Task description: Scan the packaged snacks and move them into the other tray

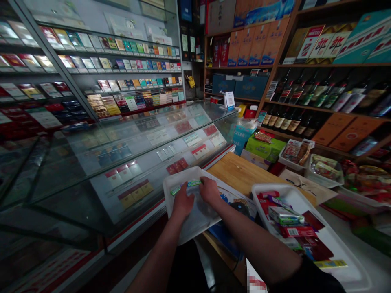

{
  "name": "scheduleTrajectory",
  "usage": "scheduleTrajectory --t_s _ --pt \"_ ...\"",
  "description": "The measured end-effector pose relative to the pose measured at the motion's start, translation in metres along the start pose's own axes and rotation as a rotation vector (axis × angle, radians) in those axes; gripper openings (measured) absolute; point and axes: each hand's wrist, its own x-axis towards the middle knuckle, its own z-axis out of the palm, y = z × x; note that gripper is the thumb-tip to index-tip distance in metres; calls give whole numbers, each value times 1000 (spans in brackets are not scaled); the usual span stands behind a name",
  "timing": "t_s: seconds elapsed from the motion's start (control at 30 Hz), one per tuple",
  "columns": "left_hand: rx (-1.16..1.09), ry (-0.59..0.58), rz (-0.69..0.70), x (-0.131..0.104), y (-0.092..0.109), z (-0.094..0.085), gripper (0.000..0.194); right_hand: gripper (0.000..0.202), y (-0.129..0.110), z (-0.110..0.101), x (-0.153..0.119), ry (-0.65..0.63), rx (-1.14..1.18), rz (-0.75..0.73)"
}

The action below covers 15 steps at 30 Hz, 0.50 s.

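A white plastic tray [198, 215] sits in front of me, beside the glass counter. Near its far edge lie slim green-and-white packs that look like chewing gum: a left pack [175, 190] and a right pack [193, 183]. My right hand [210, 192] is closed at the right end of the right pack, thumb and finger pinching it. Over the tray, my left hand [183, 202] has its index finger stretched between the two packs and its thumb held apart. The undersides of its other fingers are hidden.
To the right, a larger white tray [351, 266] holds several small packets. A wooden table [244, 169] lies beyond, with a dark round object [240, 207] nearer. The glass display counter [128, 162] runs along the left. Bottle shelves [324, 103] stand behind on the right.
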Motion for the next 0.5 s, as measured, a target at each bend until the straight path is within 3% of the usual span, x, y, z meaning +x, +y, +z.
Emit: scheduleTrajectory --t_s 0.23,0.5 --pt "-131 69 70 -5 25 11 42 34 19 -42 0 73 77 58" --pt "-209 57 88 -19 60 25 38 34 48 -72 -11 113 35 83"
